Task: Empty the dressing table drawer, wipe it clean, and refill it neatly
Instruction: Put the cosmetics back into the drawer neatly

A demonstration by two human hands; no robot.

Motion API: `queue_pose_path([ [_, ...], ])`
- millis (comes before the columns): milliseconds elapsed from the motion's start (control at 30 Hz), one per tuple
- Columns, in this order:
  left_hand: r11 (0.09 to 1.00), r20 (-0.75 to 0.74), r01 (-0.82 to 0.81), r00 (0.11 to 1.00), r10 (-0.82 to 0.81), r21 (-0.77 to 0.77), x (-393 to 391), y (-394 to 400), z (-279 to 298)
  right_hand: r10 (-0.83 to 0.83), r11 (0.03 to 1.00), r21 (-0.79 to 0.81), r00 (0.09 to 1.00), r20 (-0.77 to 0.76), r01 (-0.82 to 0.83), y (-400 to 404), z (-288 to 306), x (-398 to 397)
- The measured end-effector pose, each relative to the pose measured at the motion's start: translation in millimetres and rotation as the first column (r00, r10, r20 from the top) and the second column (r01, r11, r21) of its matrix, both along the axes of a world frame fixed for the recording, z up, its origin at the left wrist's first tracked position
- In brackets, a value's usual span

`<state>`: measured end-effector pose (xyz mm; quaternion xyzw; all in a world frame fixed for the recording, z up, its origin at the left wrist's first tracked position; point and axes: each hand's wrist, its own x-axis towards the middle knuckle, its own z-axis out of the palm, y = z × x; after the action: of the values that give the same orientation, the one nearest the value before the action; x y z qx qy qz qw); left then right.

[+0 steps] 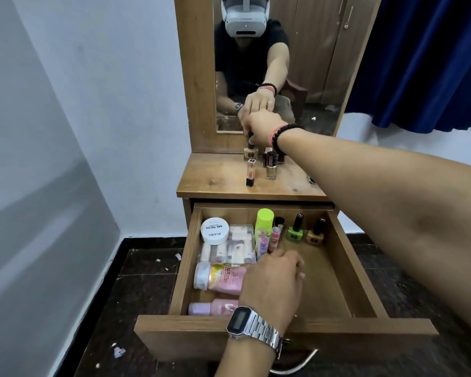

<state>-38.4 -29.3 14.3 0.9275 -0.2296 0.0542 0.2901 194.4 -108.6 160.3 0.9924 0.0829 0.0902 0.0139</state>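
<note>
The wooden drawer (346, 262) stands pulled out, its left half holding cosmetics. My left hand (272, 278) reaches in with relaxed fingers over the small lip balm tubes (264, 240); whether it holds anything is hidden. My right hand (261, 126) stretches to the back of the tabletop (218, 175) and pinches the cap of a beige nail polish bottle (250, 151) standing there. A lipstick (250, 172), a gold polish bottle (272, 170) and a dark bottle (272, 158) stand beside it.
In the drawer lie a white nail polish remover jar (214, 230), a clear box (229, 248), two pink tubes (223, 278), a neon yellow bottle (264, 220), and green (295, 229) and gold (316, 232) polish bottles. A mirror (310, 63) backs the table; blue curtain (433, 63) at right.
</note>
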Motion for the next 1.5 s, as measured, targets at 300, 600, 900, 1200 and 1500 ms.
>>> queue_pose_path([
  [300, 1.0, -0.002, 0.001, 1.0, -0.001, -0.007, 1.5, 1.5, -0.2, 0.112, 0.987, 0.091, 0.974, 0.197, -0.132, -8.1, 24.8, -17.6],
  [600, 1.0, -0.046, -0.025, 0.999, 0.026, 0.015, 3.5, 1.1, -0.6, 0.117, 0.934, 0.268, 0.911, 0.396, -0.237, -47.6, 76.9, -123.0],
  [900, 0.998, -0.051, -0.033, 0.998, 0.035, 0.046, 5.3, 0.4, 1.0, 0.112, 0.923, 0.357, 0.988, 0.106, -0.143, -85.3, 0.5, -198.8],
  [1200, 0.995, -0.005, -0.069, 0.998, 0.07, 0.076, 4.4, 1.8, 0.1, -0.005, 0.958, 0.285, 0.995, -0.095, 0.032, -84.5, -95.3, -183.4],
  [1500, 0.995, 0.005, -0.063, 0.998, 0.062, 0.078, 7.2, 1.7, -2.6, -0.035, 0.974, 0.216, 0.988, -0.152, 0.068, -79.5, -118.0, -168.3],
])
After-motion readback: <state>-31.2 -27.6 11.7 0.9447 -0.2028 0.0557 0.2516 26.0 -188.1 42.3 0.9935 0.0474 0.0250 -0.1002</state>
